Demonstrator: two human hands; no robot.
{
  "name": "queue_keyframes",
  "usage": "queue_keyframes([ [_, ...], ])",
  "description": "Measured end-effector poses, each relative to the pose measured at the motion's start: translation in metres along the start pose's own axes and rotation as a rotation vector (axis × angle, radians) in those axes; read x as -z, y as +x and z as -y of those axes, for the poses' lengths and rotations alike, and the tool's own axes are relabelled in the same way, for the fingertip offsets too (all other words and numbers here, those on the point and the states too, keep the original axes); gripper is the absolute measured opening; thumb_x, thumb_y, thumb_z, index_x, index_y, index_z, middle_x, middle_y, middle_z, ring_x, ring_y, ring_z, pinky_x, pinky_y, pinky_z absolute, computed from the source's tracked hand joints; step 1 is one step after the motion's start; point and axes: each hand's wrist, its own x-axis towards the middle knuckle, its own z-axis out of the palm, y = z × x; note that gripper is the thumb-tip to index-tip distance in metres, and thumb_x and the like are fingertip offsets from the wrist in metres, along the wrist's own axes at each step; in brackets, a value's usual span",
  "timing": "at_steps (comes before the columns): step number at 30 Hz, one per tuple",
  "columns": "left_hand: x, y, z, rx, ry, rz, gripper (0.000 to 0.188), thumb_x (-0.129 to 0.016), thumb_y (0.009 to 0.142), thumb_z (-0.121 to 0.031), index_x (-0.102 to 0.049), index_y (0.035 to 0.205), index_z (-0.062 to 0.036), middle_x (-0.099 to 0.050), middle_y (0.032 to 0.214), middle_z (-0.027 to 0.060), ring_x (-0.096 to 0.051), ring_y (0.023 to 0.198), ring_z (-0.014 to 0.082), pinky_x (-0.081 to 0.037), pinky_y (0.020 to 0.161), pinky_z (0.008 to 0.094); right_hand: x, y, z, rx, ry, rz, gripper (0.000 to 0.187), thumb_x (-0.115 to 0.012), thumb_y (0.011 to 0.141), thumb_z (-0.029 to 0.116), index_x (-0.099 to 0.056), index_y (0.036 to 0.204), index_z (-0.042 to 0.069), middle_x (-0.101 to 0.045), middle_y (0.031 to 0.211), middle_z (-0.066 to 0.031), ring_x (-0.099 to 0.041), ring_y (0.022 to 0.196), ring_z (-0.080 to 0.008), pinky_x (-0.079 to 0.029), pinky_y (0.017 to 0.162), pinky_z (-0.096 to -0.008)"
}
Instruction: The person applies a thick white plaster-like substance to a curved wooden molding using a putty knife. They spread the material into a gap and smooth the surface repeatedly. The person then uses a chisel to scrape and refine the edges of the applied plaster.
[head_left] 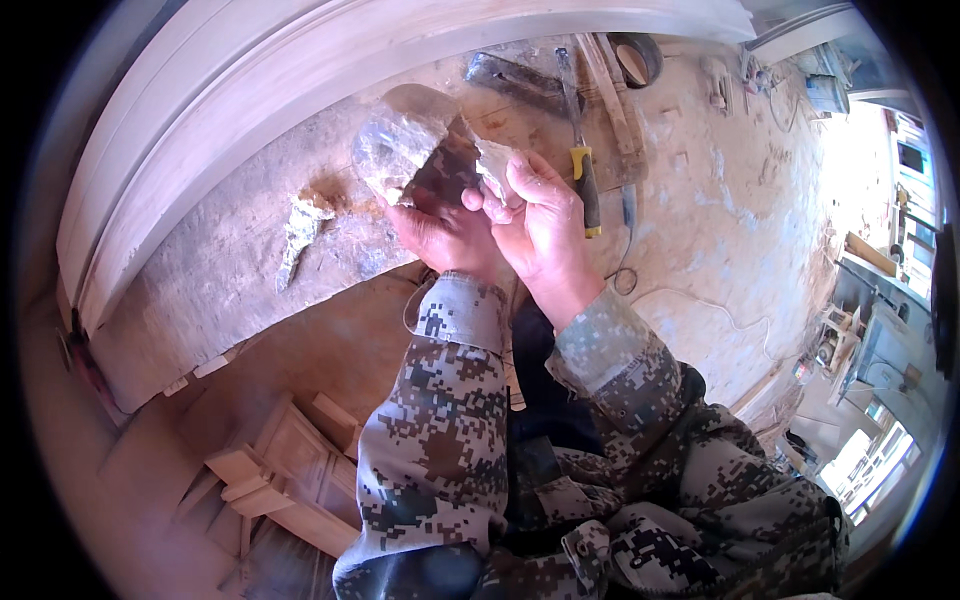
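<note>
My left hand [445, 235] grips the near side of a rounded, greyish container [400, 130] with a whitish dried crust on it and a dark inside; its exact kind is unclear. At the container's right edge, the fingers of my right hand [545, 220] pinch a pale, ragged flake [494, 165]. Left of the container, a crusted whitish piece [302, 232] rests on the worn workbench [220, 290]. Just beyond my right hand lies a chisel-like tool with a yellow and black handle [586, 190].
A dark, block-like tool [520, 82], a wooden strip [610, 95] and a black ring-shaped roll [637, 60] lie at the far side. A long white moulded panel [260, 70] curves behind the bench. Wooden frames [295, 470] stand low at left; a pale cord [720, 310] trails at right.
</note>
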Motion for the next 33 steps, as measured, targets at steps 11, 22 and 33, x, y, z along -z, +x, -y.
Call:
queue_keyframes([
  [11, 0.028, 0.011, 0.001, -0.514, 1.197, -0.029, 0.059, -0.054, 0.106, -0.025, -0.035, 0.154, 0.0025, -0.050, 0.145, 0.0279, -0.048, 0.130, 0.0424, -0.038, 0.109, 0.0482, -0.064, -0.015, 0.118, -0.128, -0.287, 0.323, 0.013, -0.058, 0.099, 0.015, -0.061, 0.110, 0.010, -0.063, 0.100, -0.0064, -0.060, 0.085, -0.0186, -0.046, 0.092, -0.0492],
  [22, 0.000, -0.059, -0.032, -0.814, 1.248, 0.272, 0.030, -0.060, 0.091, 0.008, -0.067, 0.120, 0.0025, -0.069, 0.122, 0.0192, -0.066, 0.114, 0.0293, -0.052, 0.099, 0.0393, 0.133, -0.065, 0.210, 0.661, -1.996, -0.408, 0.025, -0.057, 0.093, -0.001, -0.070, 0.113, 0.003, -0.074, 0.099, -0.0118, -0.069, 0.089, -0.0188, -0.053, 0.075, -0.0334],
  [33, -0.052, 0.020, -0.028, -0.036, 1.862, 0.658, 0.029, -0.067, 0.084, -0.013, -0.067, 0.112, -0.0037, -0.074, 0.105, 0.0205, -0.069, 0.105, 0.0395, -0.052, 0.094, 0.0466, 0.044, -0.033, 0.051, 0.188, -1.996, -0.596, 0.077, -0.077, 0.081, 0.023, -0.044, 0.149, 0.007, -0.054, 0.133, -0.0266, -0.059, 0.119, -0.0461, -0.047, 0.103, -0.0512],
])
